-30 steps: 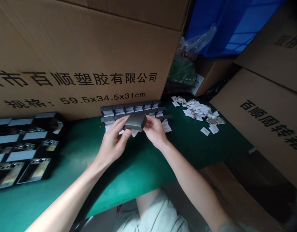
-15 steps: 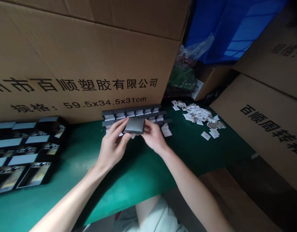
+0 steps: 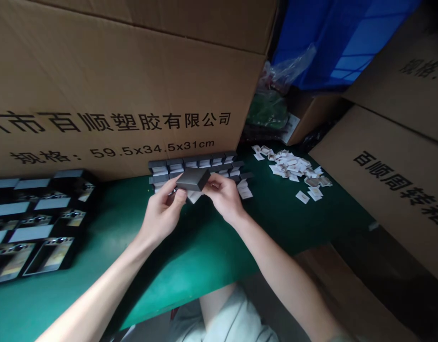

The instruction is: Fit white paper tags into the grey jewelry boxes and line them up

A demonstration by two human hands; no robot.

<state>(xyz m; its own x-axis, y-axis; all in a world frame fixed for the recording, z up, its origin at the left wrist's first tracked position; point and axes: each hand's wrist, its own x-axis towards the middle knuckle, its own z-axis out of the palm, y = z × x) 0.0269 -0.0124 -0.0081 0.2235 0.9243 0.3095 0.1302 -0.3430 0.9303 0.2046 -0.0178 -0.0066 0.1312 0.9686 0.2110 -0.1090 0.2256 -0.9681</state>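
Both hands hold a small dark grey box (image 3: 193, 179) up over the green table mat (image 3: 190, 256). My left hand (image 3: 162, 211) grips its left end, and my right hand (image 3: 222, 197) pinches its right end. Just behind the hands stand rows of similar dark boxes with white cards (image 3: 194, 167), partly hidden by my fingers. A white card shows below the held box. Loose white cards (image 3: 290, 166) lie in a heap to the right of the rows.
Black trays with silver-edged items (image 3: 37, 223) lie at the left of the mat. Large printed cardboard cartons (image 3: 115, 80) stand behind and to the right. A blue crate (image 3: 329, 42) and a plastic bag (image 3: 290, 66) sit at the back. The mat's front edge runs above my lap.
The held box has shifted left and turned slightly in my hands, and both hands have moved left with it. The whole view has shifted a little.
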